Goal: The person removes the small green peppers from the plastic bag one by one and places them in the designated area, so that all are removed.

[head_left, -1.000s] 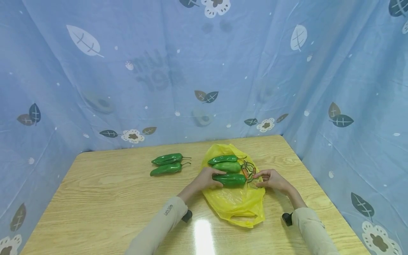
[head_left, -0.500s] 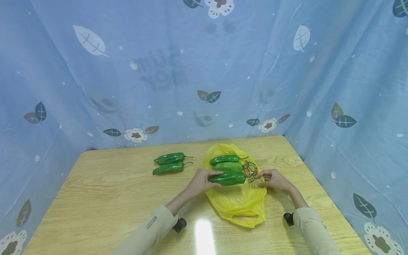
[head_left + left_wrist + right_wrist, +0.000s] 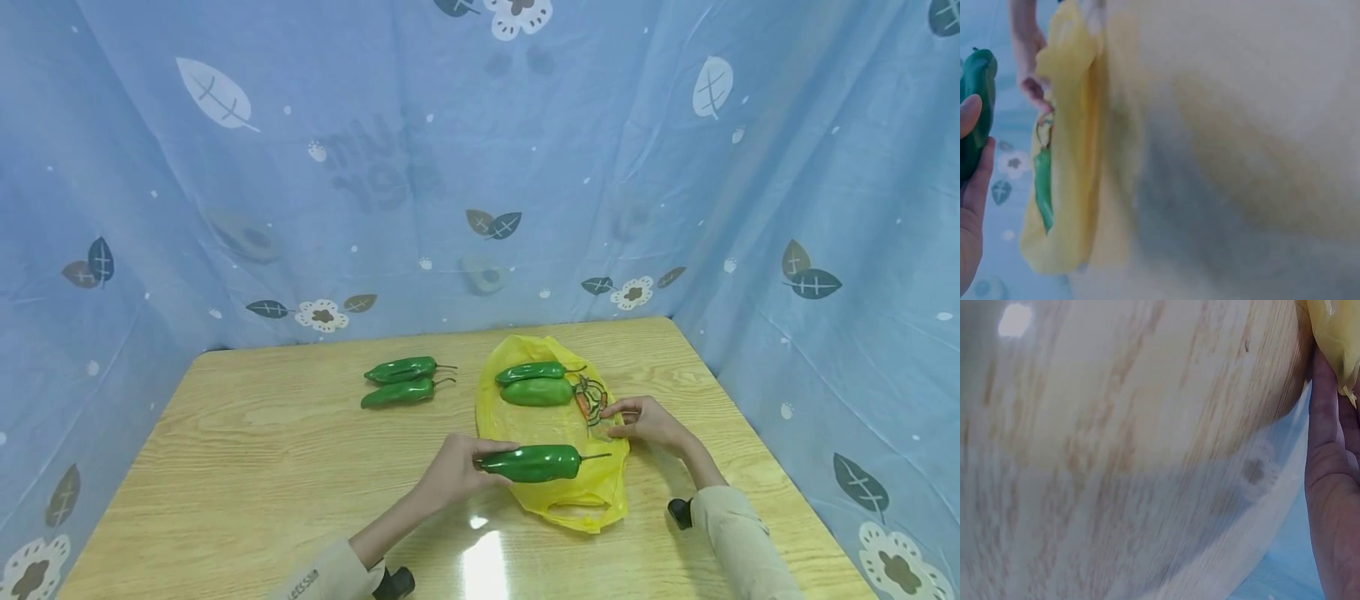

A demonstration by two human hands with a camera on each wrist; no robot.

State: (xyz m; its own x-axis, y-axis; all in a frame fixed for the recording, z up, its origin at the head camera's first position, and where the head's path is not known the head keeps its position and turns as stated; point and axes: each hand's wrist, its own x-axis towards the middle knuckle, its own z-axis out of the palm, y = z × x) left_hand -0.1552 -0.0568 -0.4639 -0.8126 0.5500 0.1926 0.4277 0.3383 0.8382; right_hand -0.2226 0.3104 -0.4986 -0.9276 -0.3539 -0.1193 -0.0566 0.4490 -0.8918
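Lower centre: my left hand (image 3: 454,469) pinches a green pepper (image 3: 536,463) by its stemless end, over the yellow bag (image 3: 534,427). Right of centre: my right hand (image 3: 651,425) at the bag's edge, grip indeterminable. A slackened pinch could drop the pepper.

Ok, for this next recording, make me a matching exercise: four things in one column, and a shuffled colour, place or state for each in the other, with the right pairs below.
Things
1. left hand
2. right hand
3. plastic bag
4. curtain

Descriptions
A. blue, printed with leaves and flowers
B. yellow, lying on the wooden table
C. holding a green pepper
D. fingers close to the small reddish pieces

Right pairs: 1-C, 2-D, 3-B, 4-A
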